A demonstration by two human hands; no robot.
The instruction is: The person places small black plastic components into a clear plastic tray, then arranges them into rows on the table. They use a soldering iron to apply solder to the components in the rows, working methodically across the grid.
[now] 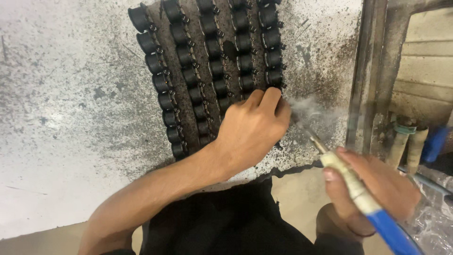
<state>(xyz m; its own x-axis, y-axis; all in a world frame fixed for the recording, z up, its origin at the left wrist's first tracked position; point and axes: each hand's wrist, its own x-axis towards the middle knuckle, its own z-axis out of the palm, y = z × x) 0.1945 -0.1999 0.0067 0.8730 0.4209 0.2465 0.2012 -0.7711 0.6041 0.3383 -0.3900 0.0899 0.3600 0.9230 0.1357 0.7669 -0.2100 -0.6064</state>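
At the near edge of the bench point(56, 141), the person's dark clothing fills the bottom of the view, with both forearms reaching out over it. The right hand point(373, 189), just off the bench's near right corner, is closed in a full grip around an air gun point(351, 182), fingers wrapped over its pale taped body and thumb lying along the top; a blue hose point(391, 233) runs back from the grip toward the lower right. The gun's thin metal nozzle point(309, 134) points up and to the left, its tip just beside the left hand's knuckles, and a pale haze of spray or dust point(306, 106) hangs at that tip. The left hand point(250, 132) lies on the bench near its near edge, fingers curled downward and pressed onto the near end of the rows of parts; whether it actually grips one cannot be told, as the fingertips are hidden. The parts point(212, 66) are small black spool-shaped pieces set side by side in five rows that run from the left hand toward the far edge, the leftmost row slanting outward to the left. They rest on a dark, gritty patch of the bench, whose surface is otherwise pale and speckled with black specks. Beyond the right edge stands a grimy metal post point(373, 71), and past it a pale slatted wall point(424, 66).
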